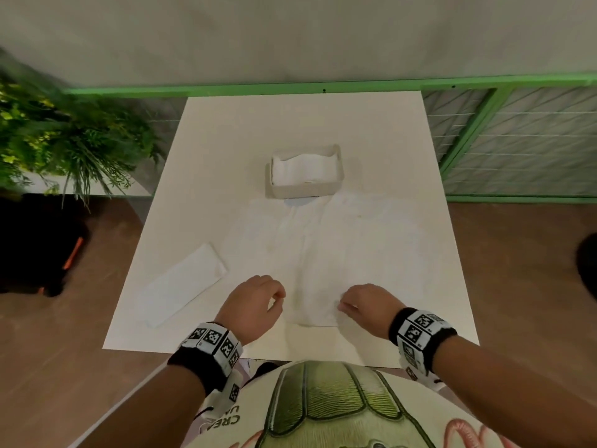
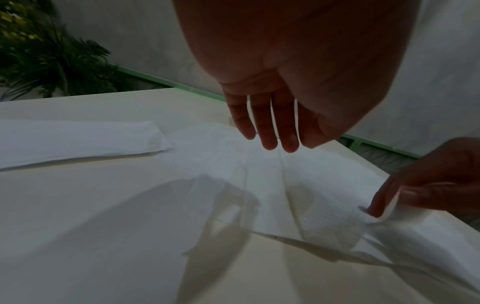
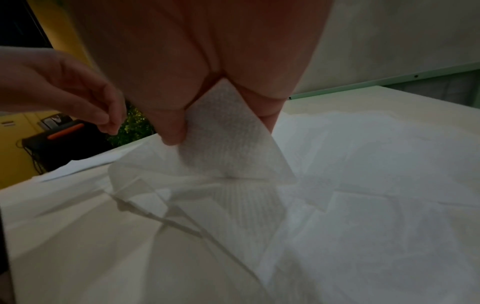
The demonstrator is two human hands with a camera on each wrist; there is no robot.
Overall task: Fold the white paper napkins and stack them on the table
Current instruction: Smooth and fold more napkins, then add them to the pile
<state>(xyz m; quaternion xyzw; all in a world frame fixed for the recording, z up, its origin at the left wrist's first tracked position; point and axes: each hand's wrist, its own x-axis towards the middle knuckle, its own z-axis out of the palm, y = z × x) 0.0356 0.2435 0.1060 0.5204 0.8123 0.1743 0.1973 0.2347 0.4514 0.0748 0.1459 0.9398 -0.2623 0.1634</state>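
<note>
The right hand [image 3: 197,78] pinches the near corner of an unfolded napkin [image 3: 228,139] between thumb and fingers and lifts it clear of the table [image 1: 323,124]; the rest of the sheet lies flat among several loose white napkins [image 1: 349,240] spread over the table centre. The left hand [image 2: 272,86] hovers just beside that corner, fingers extended downward and close together, holding nothing. One folded napkin [image 1: 184,286] lies well apart at the left; a holder [image 1: 303,189] with more napkins stands behind the spread. Risk: the paper is thin and held at one corner only, so a quick pull is likely to tear it or drag a second sheet along, since the layers overlap and their edges are hard to separate in the overexposed head view. Risk: folding without the left hand pinning the opposite corner would probably yield a skewed crease and an uneven stack.
</note>
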